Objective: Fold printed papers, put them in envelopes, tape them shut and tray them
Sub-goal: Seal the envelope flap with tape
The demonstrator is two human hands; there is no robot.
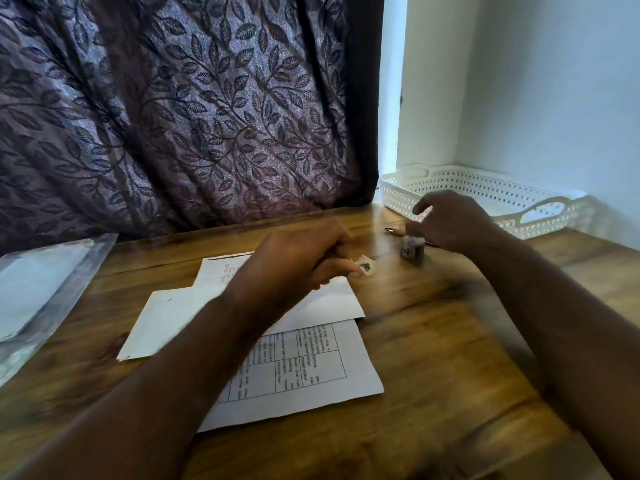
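My left hand (304,261) pinches a small piece of printed tape (365,265) just above the table. Under that hand a white envelope (173,320) lies on a printed paper (311,372) with a table of text. A second printed sheet (221,268) peeks out behind the envelope. My right hand (453,223) hovers with spread, relaxed fingers right behind a small tape roll (412,250) standing on the wood; motion blur hides whether the fingertips touch it. The white lattice tray (485,188) sits at the back right corner.
A pen (393,231) lies by the tape roll, partly under my right hand. A clear plastic packet (38,289) with white envelopes rests at the table's left edge. A leaf-patterned curtain (190,109) hangs behind the wooden table (433,341), and a white wall stands to the right.
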